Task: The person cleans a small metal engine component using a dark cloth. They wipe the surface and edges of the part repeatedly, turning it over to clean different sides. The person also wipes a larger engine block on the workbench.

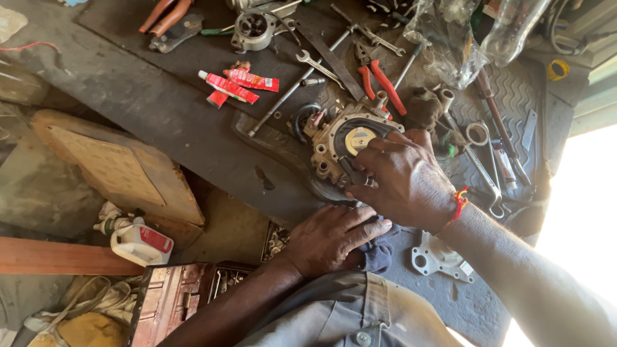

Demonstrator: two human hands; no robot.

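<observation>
While both hands press down: right hand [405, 183] on one carburetor [344, 144] | left hand [334, 234] on one cloth [379, 254]

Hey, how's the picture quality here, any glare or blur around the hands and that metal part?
Head view: the lower right corner is blown out white by daylight. The right hand on the metal pump housing and the left hand on the blue rag are evenly lit and fairly sharp. Edges bend from wide-angle distortion.

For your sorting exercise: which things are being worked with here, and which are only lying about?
In use:
right hand
metal pump housing
left hand
dark blue cloth

Lying about:
red-handled pliers
red tubes
spanner
white bottle
</observation>
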